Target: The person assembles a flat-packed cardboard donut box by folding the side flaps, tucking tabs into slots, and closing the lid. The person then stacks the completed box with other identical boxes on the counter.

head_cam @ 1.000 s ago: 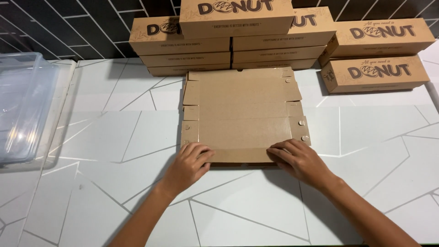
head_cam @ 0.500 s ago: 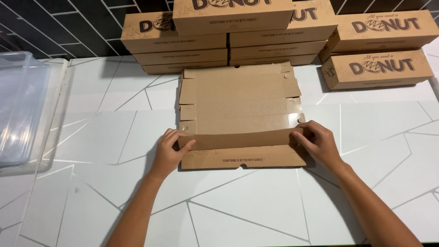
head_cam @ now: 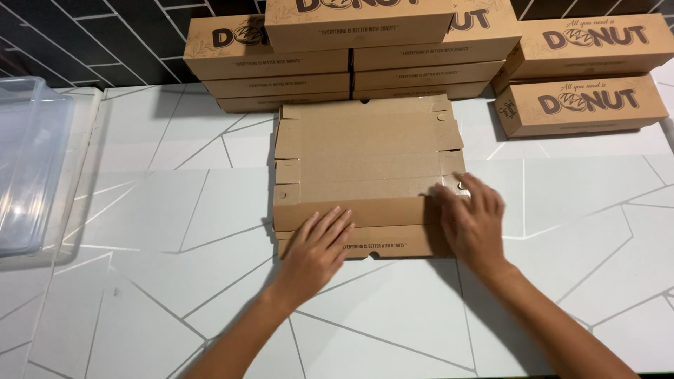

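A flat, unfolded brown cardboard box blank (head_cam: 365,151) lies on the white table (head_cam: 140,231) in front of me. Its near strip (head_cam: 386,210) is folded over onto the sheet. My left hand (head_cam: 316,249) lies palm down on that folded strip at its left half, fingers spread. My right hand (head_cam: 474,221) presses flat on the strip's right end, by the side tab. Neither hand grips anything.
Assembled brown donut boxes (head_cam: 351,56) are stacked along the dark tiled back wall, with two more (head_cam: 583,105) at the back right. A clear plastic bin (head_cam: 31,161) sits at the left edge of the table.
The near flap has been folded up and over onto the sheet. Both hands moved from gripping its edge to pressing flat on the fold; the left slid toward the middle.
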